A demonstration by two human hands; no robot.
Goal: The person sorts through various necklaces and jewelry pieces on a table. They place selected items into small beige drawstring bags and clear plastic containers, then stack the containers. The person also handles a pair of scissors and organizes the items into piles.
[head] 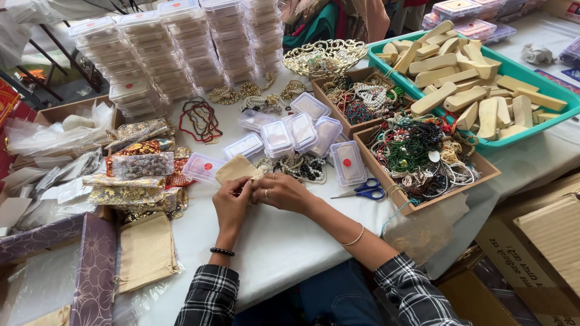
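Observation:
My left hand (232,201) and my right hand (281,191) meet at the middle of a white table (290,241). Both grip a small beige cloth pouch (235,168) at its near edge, fingers pinched on the fabric. A black bead bracelet sits on my left wrist, a thin bangle on my right. Just beyond the pouch lie small clear plastic boxes (278,135) and a heap of pale bead strings (302,168).
Blue-handled scissors (365,191) lie right of my hands. Two cardboard trays of bead necklaces (423,154) and a teal tray of wooden pieces (477,96) stand at right. Stacks of clear boxes (175,54) fill the back. Gold packets (136,175) and burlap pouches (145,250) lie left.

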